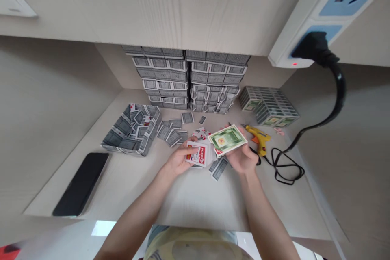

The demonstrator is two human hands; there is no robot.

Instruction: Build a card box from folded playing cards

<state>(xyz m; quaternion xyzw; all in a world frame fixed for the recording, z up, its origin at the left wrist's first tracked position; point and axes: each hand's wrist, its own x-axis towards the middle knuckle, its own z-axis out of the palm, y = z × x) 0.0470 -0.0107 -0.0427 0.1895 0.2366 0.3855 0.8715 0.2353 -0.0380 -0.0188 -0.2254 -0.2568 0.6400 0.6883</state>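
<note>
My left hand (178, 161) pinches a small stack of red-and-white playing cards (198, 155) marked "POKER", just above the desk. My right hand (242, 156) holds up a deck of cards with a green back (228, 139), tilted toward me. Both hands sit close together over the middle of the light wooden desk (195, 199). Loose grey-backed folded cards (173, 133) lie scattered just beyond my fingers, and a couple more (219, 168) lie under my hands.
An open box folded from cards (132, 130) holds several pieces at the left. Stacked card boxes (189, 79) line the back wall, with more (268, 106) at the right. A yellow glue gun (258, 136) and its black cord (286, 168) lie right. A black phone (81, 183) lies left.
</note>
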